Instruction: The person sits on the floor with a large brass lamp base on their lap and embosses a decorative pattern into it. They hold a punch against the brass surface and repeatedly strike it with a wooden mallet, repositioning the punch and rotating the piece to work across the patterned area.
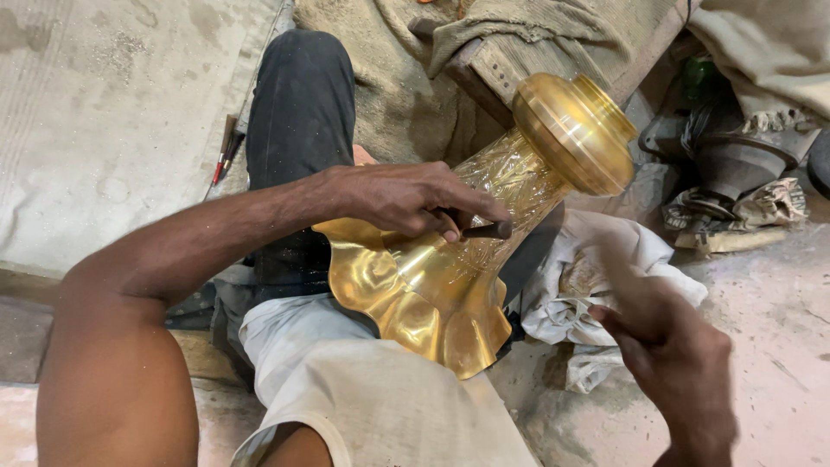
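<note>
Left hand [406, 197] reaches in from the lower left, forearm extended across the lap, wrist bent down and fingers curled shut around a short dark metal punch [484, 230], whose tip presses against the neck of a brass vase [450, 285]. Right hand [670, 342] is raised at the lower right, clear of the vase, blurred by motion; its fingers appear curled, but whether they grip anything cannot be told. Vase lies tilted across the person's lap, flared wavy rim toward the camera, rounded base [575, 130] pointing up and away, resting near a cloth-wrapped wooden block [484, 60]. Engraved patterning shows along the narrow middle of the vase. White crumpled cloth [596, 285] lies just beside the vase on the floor. Two pencils [226, 147] lie on the pale mat [104, 112], well apart from both hands.
</note>
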The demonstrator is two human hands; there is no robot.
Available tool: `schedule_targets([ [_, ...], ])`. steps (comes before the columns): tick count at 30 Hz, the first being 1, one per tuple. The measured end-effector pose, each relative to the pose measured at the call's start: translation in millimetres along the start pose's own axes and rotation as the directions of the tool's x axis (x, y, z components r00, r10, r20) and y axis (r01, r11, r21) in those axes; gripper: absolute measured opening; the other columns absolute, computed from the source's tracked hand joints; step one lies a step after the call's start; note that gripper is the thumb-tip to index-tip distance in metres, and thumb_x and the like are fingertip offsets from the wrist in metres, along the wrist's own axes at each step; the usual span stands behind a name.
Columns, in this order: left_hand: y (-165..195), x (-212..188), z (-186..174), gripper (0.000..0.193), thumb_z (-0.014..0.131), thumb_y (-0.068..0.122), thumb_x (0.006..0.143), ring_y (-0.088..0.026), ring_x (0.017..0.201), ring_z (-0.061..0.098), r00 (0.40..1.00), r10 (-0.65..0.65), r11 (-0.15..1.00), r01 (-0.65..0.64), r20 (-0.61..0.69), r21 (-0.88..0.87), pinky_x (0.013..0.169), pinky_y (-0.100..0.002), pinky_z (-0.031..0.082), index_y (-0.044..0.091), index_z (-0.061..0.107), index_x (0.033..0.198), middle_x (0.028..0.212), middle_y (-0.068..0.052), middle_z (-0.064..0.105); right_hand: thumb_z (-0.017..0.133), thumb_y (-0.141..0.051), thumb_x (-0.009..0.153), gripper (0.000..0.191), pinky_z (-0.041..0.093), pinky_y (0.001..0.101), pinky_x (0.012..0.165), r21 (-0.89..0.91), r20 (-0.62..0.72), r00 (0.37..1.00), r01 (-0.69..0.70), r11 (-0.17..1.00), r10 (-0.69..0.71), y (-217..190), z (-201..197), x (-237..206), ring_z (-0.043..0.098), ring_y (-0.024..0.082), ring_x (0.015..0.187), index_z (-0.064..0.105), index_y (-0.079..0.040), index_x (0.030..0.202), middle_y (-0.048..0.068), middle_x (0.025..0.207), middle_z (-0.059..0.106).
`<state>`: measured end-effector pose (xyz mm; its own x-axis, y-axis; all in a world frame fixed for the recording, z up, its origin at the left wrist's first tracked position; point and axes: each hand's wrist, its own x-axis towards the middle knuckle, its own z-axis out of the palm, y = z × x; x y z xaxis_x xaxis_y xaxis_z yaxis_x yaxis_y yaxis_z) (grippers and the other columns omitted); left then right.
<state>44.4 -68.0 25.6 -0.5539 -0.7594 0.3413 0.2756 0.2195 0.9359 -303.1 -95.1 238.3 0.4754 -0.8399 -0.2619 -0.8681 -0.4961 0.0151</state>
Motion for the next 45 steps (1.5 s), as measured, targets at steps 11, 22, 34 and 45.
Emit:
schedule_targets([
  [11, -7, -3, -1, 0.067, 0.067, -0.004, 0.093, -0.018, 0.091, 0.071, 0.999, 0.048, 0.997, -0.049, -0.025, -0.066, 0.08, -0.035, 0.064, 0.024, 0.052, 0.151, 0.128, -0.01, 0.075, 0.09, -0.028, 0.079, 0.061, 0.066, 0.0379, 0.071, 0.14, -0.014, 0.999, -0.043, 0.989, 0.045, -8, -11, 7, 0.077, 0.027, 0.087, 0.065, -0.005, 0.129, 0.024, 0.101, 0.075],
  [22, -5, -7, -4, 0.065, 0.071, 0.001, 0.093, -0.017, 0.084, 0.071, 0.999, 0.018, 1.0, -0.019, -0.045, -0.021, 0.076, -0.035, 0.061, 0.023, 0.052, 0.151, 0.108, -0.009, 0.078, 0.093, -0.023, 0.073, 0.058, 0.062, 0.0406, 0.067, -0.026, -0.039, 0.997, 0.061, 0.998, -0.062, -28, -15, 10, 0.075, 0.028, 0.081, 0.068, 0.003, 0.119, 0.022, 0.096, 0.076],
  [34, -10, -12, -6, 0.068, 0.072, 0.002, 0.095, -0.016, 0.077, 0.068, 0.989, 0.117, 0.993, -0.119, -0.09, -0.022, 0.069, -0.037, 0.057, 0.026, 0.048, 0.154, 0.094, -0.005, 0.076, 0.097, -0.021, 0.069, 0.067, 0.061, 0.0448, 0.065, -0.184, 0.011, 1.0, 0.023, 0.983, -0.022, -23, -11, 11, 0.074, 0.031, 0.075, 0.064, -0.007, 0.125, 0.02, 0.094, 0.076],
  [45, -9, -17, -8, 0.065, 0.073, 0.003, 0.093, -0.017, 0.083, 0.073, 0.989, 0.092, 0.995, -0.097, -0.114, -0.035, 0.074, -0.039, 0.061, 0.022, 0.051, 0.152, 0.102, -0.006, 0.079, 0.09, -0.028, 0.077, 0.066, 0.063, 0.0428, 0.066, -0.036, 0.099, 0.995, 0.03, 0.999, -0.026, -29, -18, 27, 0.077, 0.031, 0.08, 0.061, -0.006, 0.132, 0.02, 0.105, 0.077],
])
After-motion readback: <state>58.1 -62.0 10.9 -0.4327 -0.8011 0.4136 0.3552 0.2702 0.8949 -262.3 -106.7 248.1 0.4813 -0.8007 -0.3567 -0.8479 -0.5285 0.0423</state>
